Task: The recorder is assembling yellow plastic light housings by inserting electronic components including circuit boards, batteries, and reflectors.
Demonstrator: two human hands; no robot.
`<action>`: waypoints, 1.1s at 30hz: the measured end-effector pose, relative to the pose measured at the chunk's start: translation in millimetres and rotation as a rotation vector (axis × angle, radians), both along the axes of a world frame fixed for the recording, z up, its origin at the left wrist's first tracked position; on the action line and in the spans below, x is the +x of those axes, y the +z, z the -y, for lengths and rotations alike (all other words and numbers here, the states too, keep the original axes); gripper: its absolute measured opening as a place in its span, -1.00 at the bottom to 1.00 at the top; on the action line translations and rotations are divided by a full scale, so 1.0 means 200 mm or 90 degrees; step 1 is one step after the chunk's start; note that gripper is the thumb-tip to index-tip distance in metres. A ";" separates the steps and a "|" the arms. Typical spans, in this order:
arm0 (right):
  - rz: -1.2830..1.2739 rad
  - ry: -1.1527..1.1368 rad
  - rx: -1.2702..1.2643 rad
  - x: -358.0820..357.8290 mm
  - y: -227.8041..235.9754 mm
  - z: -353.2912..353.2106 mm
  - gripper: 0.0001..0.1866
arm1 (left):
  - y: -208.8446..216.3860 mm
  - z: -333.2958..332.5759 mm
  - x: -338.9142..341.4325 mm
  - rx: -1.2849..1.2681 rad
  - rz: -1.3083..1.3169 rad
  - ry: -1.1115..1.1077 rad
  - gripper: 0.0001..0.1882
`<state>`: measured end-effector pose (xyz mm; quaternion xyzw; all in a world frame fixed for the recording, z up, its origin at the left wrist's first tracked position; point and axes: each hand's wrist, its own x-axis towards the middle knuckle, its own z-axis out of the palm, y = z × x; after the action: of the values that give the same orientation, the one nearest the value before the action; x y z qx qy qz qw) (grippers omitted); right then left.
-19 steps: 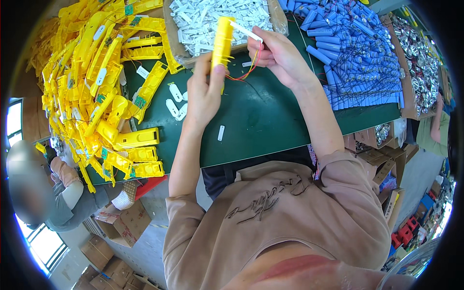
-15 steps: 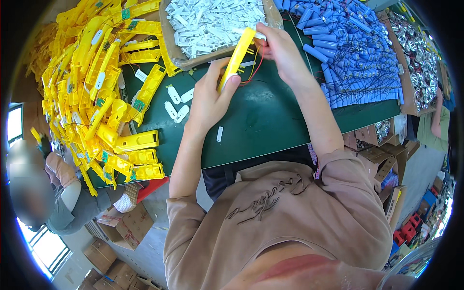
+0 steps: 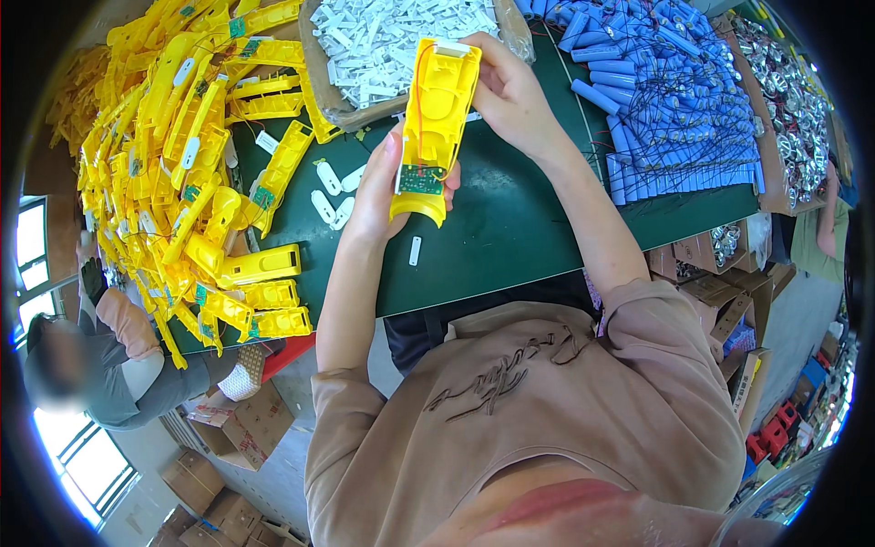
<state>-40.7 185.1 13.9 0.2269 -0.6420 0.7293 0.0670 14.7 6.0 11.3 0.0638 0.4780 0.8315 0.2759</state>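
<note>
A yellow plastic housing (image 3: 445, 114) is held up over the table, its hollow inner side facing me. Near its lower end sits a green circuit board (image 3: 421, 180), with a red wire running up the left inner wall. A white plastic piece (image 3: 451, 48) lies across the top end. My left hand (image 3: 375, 190) is closed around the lower part, thumb on the left side and fingertips showing at the right. My right hand (image 3: 509, 96) grips the upper right edge beside the white piece; some of its fingers are hidden behind the housing.
Yellow housings (image 3: 182, 173) are heaped on the left. A box of white plastic parts (image 3: 392, 46) stands at the back, blue cylindrical cells (image 3: 670, 109) with wires on the right, then shiny metal parts (image 3: 784, 109). Several white pieces (image 3: 324, 205) lie on the green table (image 3: 492, 246). A co-worker (image 3: 128, 365) is at left.
The housing has turned from edge-on to show its hollow inside with the board. My right hand has moved from the wires and white piece to the housing's upper edge.
</note>
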 end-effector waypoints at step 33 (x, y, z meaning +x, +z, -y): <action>-0.286 -0.174 0.250 0.12 -0.03 0.18 -0.83 | 0.01 -0.02 -0.03 -0.068 -0.167 0.369 -0.54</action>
<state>-17.1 149.8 7.6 0.3025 -0.7640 0.5077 0.2589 7.8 9.6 12.6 0.0173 0.5506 0.8339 -0.0337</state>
